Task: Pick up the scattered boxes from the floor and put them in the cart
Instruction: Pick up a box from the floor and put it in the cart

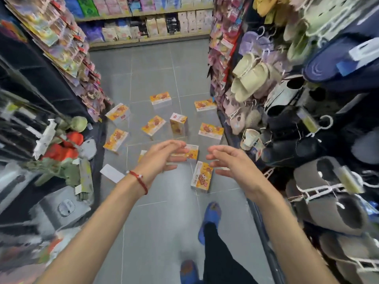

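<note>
Scattered across grey tiled floor (155, 68): ten orange-and-yellow cardboard boxes (153, 125), one upright, two partly hidden behind left hand (162, 156). Hovering above them with right hand (227, 160), fingers loosely spread, gripping nothing.

A: Place?
B: Shop aisle. Stocked shelves (143, 16) at the far end, hanging packets (63, 48) on the left rack, slippers (252, 76) on hangers at right, grey tiled floor (155, 222) between.
</note>
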